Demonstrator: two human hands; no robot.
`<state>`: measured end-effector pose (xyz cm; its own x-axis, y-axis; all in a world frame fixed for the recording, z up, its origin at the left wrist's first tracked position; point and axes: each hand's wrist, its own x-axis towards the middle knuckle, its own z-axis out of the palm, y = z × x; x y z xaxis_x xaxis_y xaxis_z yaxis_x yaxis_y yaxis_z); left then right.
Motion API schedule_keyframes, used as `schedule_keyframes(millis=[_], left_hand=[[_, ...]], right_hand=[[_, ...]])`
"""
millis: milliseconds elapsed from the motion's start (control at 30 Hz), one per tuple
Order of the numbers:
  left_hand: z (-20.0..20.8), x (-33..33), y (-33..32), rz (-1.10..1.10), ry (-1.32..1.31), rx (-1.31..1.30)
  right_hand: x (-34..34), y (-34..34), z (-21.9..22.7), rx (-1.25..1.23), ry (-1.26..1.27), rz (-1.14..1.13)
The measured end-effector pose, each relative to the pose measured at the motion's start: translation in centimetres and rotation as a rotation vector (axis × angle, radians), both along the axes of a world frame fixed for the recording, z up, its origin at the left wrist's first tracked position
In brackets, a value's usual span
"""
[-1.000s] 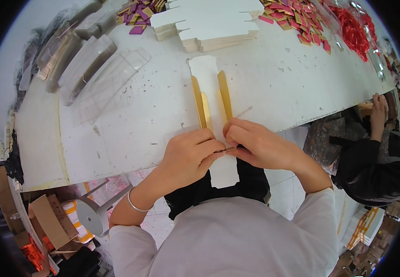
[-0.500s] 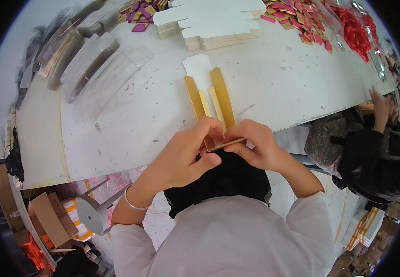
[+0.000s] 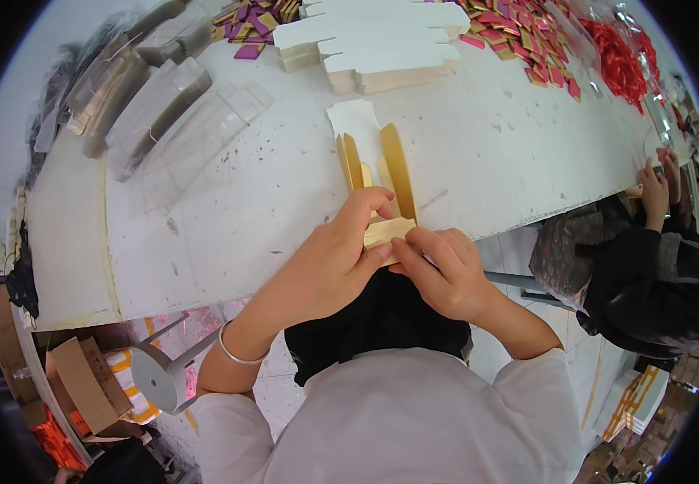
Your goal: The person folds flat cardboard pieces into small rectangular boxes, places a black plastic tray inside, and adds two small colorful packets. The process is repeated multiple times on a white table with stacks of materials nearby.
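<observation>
A gold-and-white cardboard box point(image 3: 399, 169), partly folded, lies at the table's near edge with its long side walls standing up and a white end flap flat at the far end. My left hand point(image 3: 335, 250) grips its near left corner, fingers over the wall and thumb against the near end. With its fingers and thumb pinched, my right hand point(image 3: 445, 270) holds the near right corner. Between the two hands, the gold near-end panel point(image 3: 388, 231) is folded inward. My palms hide the outer side of that end.
Flat white box blanks point(image 3: 382, 40) are stacked at the back, between purple-and-gold pieces point(image 3: 254, 28) and pink-and-gold pieces point(image 3: 527, 36). Clear plastic sleeves point(image 3: 164, 105) lie at left, red ribbon point(image 3: 614, 64) at far right. A person point(image 3: 640, 274) sits on the right; a stool point(image 3: 160, 379) stands lower left.
The near-end panel has been turned up and inward, and my thumbs have come together at it. The box's left wall leans further in. The other person's hands have lowered to the table edge.
</observation>
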<state>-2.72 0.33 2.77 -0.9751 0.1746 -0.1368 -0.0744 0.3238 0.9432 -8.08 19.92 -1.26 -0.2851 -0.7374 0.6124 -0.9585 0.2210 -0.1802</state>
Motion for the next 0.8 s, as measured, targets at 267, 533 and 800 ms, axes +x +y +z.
schedule_keyframes(millis=[267, 533, 800], left_hand=[[-1.8, 2.7, 2.0, 0.124, 0.477, -0.348], [-0.7, 1.8, 1.4, -0.001, 0.383, -0.526], [0.9, 1.0, -0.3, -0.135, 0.262, -0.56]], right_hand=[[-0.3, -1.0, 1.5, 0.129, -0.219, -0.008], [-1.7, -0.8, 3.1, 0.339, -0.453, 0.133], [-1.0, -0.7, 3.1, 0.376, -0.517, 0.149]])
